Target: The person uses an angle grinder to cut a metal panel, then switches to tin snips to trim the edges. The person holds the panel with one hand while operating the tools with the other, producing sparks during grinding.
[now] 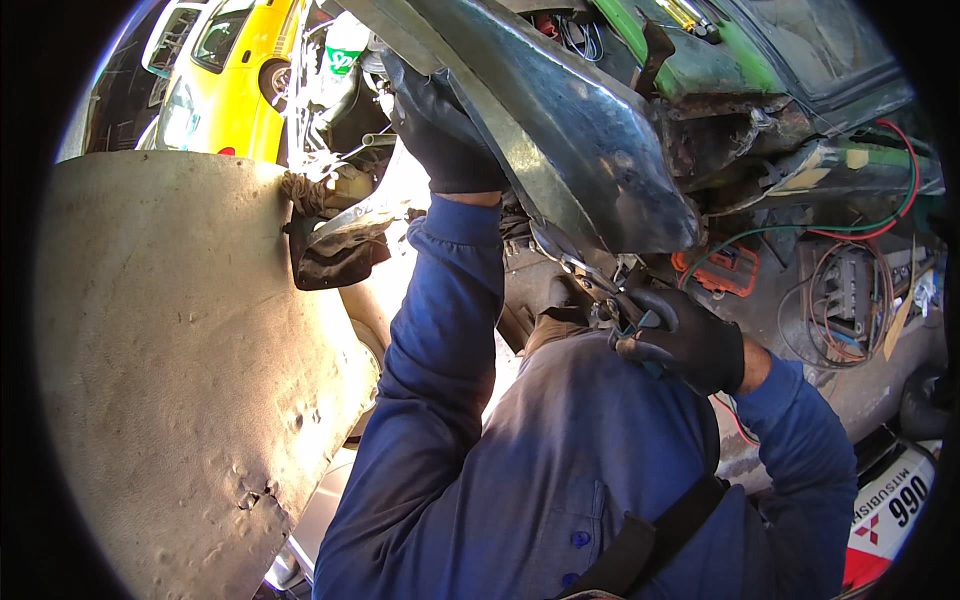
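While gloved left hand [437, 130] grips curved sheet-metal panel [580, 150], pliers [600, 290] bite.

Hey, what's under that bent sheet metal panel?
Under the sheet metal panel, the right hand works pliers at its lower edge. Red and green wires show nearby; anything directly behind the panel is covered.

White-red sticker [890, 510], lower right
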`<state>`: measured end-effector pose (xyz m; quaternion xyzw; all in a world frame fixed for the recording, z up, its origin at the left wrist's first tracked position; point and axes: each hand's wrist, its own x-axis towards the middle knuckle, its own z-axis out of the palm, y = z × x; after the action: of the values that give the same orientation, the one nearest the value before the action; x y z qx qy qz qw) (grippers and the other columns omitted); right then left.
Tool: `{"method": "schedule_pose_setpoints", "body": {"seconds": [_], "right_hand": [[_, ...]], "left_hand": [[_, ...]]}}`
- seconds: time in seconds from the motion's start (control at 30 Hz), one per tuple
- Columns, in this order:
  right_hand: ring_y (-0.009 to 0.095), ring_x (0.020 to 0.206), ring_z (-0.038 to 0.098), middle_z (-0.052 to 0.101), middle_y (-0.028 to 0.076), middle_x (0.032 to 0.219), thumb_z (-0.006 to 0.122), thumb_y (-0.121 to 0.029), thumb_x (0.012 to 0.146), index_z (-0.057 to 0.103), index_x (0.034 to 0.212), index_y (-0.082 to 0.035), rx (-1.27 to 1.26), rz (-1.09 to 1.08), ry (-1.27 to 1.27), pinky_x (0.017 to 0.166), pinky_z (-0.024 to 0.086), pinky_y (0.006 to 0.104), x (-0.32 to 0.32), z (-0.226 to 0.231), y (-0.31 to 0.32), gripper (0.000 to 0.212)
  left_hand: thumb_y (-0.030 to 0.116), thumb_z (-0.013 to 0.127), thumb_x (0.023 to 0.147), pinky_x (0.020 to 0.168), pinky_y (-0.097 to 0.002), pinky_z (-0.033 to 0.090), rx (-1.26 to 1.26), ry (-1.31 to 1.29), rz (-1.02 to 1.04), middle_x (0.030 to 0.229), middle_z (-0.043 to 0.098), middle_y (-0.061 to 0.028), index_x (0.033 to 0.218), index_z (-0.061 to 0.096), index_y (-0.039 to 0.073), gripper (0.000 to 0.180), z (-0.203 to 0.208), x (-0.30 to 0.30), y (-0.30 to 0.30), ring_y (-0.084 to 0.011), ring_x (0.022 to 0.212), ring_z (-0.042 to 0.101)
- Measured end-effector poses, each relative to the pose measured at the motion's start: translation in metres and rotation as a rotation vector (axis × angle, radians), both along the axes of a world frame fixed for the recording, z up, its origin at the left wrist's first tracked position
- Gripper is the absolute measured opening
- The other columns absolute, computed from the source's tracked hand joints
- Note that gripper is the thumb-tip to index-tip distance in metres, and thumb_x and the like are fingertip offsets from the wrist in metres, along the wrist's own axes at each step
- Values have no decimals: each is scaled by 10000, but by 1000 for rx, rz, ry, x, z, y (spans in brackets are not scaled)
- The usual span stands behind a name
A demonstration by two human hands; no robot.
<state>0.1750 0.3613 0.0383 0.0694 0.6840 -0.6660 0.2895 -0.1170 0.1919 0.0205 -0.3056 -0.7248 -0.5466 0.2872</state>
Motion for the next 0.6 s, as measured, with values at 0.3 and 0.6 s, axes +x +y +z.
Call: {"method": "schedule_pose_setpoints", "body": {"seconds": [0.3, 0.6], "right_hand": [[219, 1109, 653, 655, 210, 1246, 782, -255, 956, 480, 1474, 125, 191, -31, 258, 992, 546, 370, 13, -16, -8, 710], [131, 823, 612, 683, 89, 927, 721, -219, 1004, 584, 1353, 61, 5, 19, 56, 757, 513, 331, 0, 2, -1, 468]], "left_hand": [[392, 764, 932, 845, -494, 570, -102, 59, 103, 1213, 671, -229, 1392, 545, -20, 655, -1, -5, -9, -428, 1014, 704], [254, 614, 1081, 859, -372, 624, -174, 197, 140, 1174, 738, -145, 1340, 586, 21, 350, 3, 9, -2, -271, 1001, 748]]}}
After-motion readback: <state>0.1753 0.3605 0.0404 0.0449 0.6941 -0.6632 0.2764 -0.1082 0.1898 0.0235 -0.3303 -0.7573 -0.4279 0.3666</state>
